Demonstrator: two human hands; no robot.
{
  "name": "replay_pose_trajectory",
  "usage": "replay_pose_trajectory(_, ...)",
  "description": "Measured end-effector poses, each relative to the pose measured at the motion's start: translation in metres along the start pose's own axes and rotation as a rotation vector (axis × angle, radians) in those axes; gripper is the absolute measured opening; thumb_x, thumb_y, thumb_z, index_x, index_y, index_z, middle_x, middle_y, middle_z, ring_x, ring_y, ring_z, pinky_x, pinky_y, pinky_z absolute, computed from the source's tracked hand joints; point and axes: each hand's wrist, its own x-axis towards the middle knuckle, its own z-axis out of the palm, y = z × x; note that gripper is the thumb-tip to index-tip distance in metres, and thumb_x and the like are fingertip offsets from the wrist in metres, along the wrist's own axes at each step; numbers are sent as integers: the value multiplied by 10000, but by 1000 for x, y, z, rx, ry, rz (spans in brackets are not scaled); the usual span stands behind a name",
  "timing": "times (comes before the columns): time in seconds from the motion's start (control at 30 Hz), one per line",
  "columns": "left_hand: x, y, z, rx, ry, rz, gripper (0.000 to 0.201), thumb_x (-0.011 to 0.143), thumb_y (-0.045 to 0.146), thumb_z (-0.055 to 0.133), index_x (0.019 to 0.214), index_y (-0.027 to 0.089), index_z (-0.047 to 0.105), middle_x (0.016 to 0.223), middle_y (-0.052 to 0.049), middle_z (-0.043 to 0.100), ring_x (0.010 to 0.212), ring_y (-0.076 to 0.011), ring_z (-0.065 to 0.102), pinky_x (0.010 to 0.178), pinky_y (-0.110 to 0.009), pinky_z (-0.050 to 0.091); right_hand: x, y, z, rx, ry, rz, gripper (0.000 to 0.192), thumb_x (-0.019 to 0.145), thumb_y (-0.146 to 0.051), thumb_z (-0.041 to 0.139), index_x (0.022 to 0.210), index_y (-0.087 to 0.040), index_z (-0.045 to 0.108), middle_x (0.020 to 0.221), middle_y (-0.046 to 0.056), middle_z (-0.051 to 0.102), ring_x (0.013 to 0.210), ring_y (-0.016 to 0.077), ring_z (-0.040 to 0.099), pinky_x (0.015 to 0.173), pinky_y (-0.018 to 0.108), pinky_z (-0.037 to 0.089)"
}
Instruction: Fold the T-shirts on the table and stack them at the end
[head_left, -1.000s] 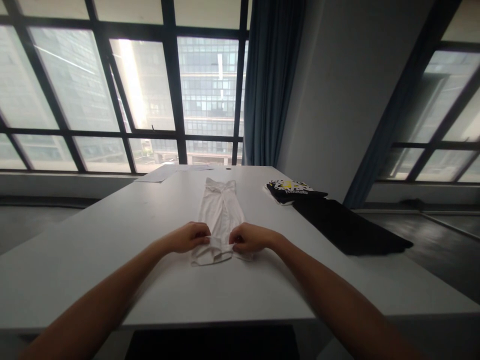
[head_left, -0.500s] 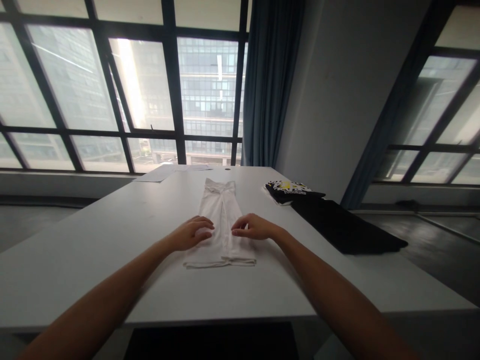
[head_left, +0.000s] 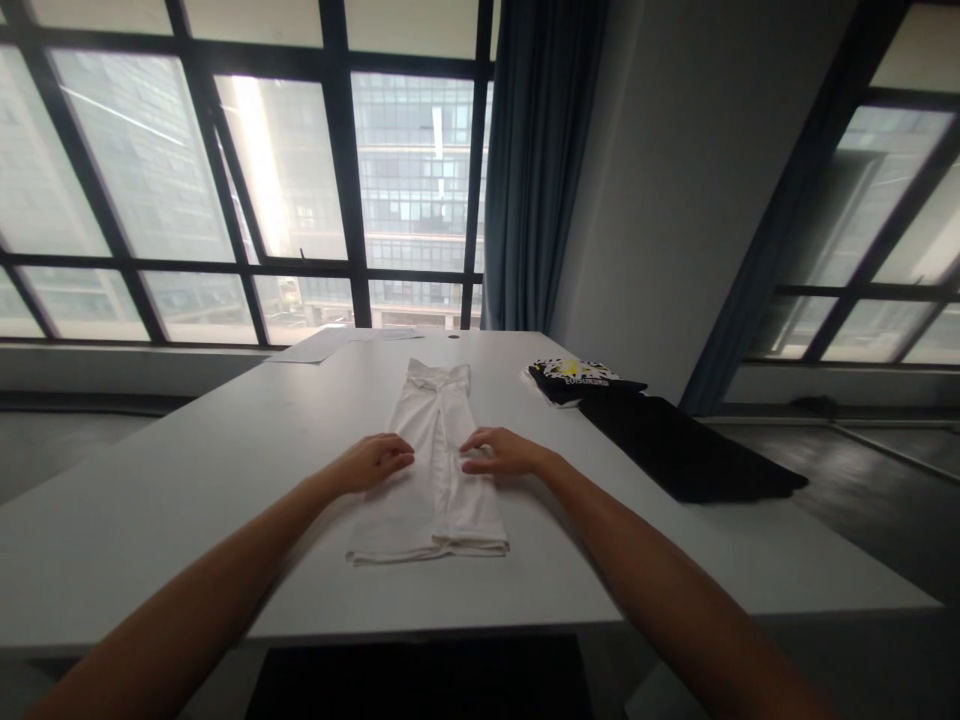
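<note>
Rightward of the white garment [head_left: 435,490] lie printed clothing [head_left: 574,374] and flat black cloth [head_left: 686,450]. My left hand [head_left: 376,460] and right hand [head_left: 499,453], unclenched, flank the garment's crease.

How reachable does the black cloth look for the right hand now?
Probably yes: nothing visible stands between the right hand and the black cloth on the white table, and the hand's fingers are apart, seemingly not gripping the white garment.

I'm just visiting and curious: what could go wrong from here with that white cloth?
The white folded fabric garment could wrinkle if the bare left hand or bare right hand, both close to it, drags. Its layered near hem might slip out of line. The flat black cloth lies along the right edge of the white tabletop, so a knock could send it off.
</note>
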Motion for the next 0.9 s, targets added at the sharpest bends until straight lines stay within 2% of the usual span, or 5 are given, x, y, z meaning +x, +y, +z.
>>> replay_pose_trajectory(0.1, 0, -10, -5, -15, 3, 29, 394, 949, 466, 457, 1122, 206, 698, 1245, -99, 669, 1147, -234, 594, 1042, -374, 430, -1, -1, -3, -35, 61, 33, 296, 856, -200, 609, 1125, -158, 723, 1225, 100, 659, 1104, 229, 616, 1009, 308, 433)
replay_pose_trajectory(0.27, -22, -32, -33, -148, -213, 67, 284, 837, 390, 628, 1064, 258, 735, 1320, -69, 621, 1200, -255, 565, 1062, -406, 423, -11, -3, -14, -96, -104, 85, 534, 632, 52, 575, 1067, -209, 741, 1196, 63, 644, 1068, 230, 618, 938, 276, 462)
replay_pose_trajectory(0.43, -35, -18, -45, -167, -334, 72, 272, 730, 381, 763, 986, 289, 758, 1320, -61, 581, 1232, -280, 505, 1061, -415, 409, -21, -16, -23, -144, -177, 79, 416, 620, -75, 739, 1006, -229, 757, 1165, 72, 605, 1023, 246, 613, 895, 300, 481)
replay_pose_trajectory(0.67, -24, 0, -34, -188, -293, 179, 210, 816, 442, 707, 815, 241, 768, 1029, -61, 650, 989, -214, 576, 981, -339, 424, -15, -21, -18, 31, -280, -104, 185, 686, -216, 785, 867, -182, 769, 984, 53, 643, 861, 183, 619, 810, 281, 490)
replay_pose_trajectory(0.9, -21, -8, -36, -586, -235, 110, 370, 838, 525, 650, 889, 160, 684, 843, -70, 709, 795, -188, 629, 768, -293, 493, -18, -4, -24, 386, -221, -102, 169, 799, -300, 674, 877, -150, 674, 814, 22, 669, 763, 152, 604, 718, 262, 490)
